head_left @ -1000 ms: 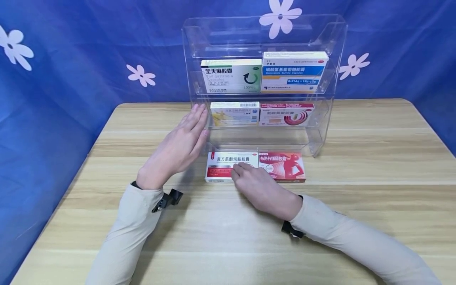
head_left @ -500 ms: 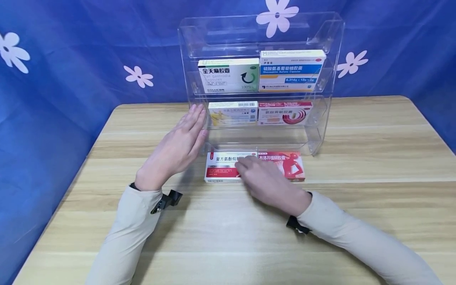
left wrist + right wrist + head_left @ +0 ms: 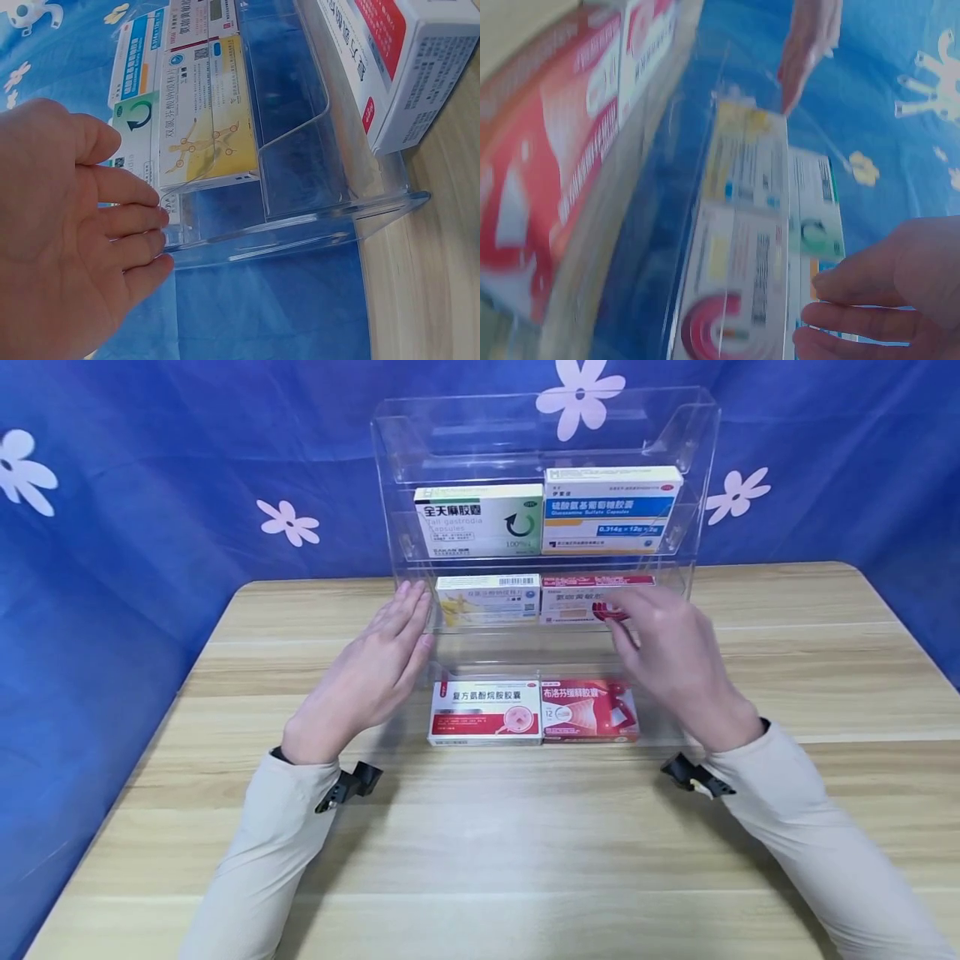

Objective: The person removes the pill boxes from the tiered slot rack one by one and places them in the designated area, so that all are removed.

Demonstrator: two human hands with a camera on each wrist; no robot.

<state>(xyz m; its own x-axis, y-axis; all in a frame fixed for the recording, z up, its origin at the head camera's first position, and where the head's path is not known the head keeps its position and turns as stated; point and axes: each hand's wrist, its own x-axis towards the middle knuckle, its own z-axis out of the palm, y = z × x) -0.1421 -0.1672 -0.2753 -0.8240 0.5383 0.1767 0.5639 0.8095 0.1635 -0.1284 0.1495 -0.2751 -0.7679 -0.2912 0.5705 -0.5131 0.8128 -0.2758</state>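
My left hand [image 3: 367,668] rests with straight fingers against the left side of a clear plastic display rack [image 3: 487,647]. In the left wrist view its fingertips [image 3: 154,247] meet the rack's edge. My right hand [image 3: 675,652], blurred, hovers before the middle tier, holding nothing. Partly behind it is a white and magenta capsule box [image 3: 566,602], beside a white and yellow medicine box [image 3: 480,603]. Below, a red capsule box [image 3: 570,714] and a white and red capsule box [image 3: 480,714] lie side by side at the rack's foot.
On the upper tier stand a white and green capsule box [image 3: 480,527] and a taller white and blue capsule box [image 3: 611,514]. The rack stands on a wooden table [image 3: 480,843], before a blue curtain [image 3: 187,460] with white flowers.
My right hand has left the two lower boxes and moved up and to the right, to the middle tier. The left hand keeps its place at the rack's side.
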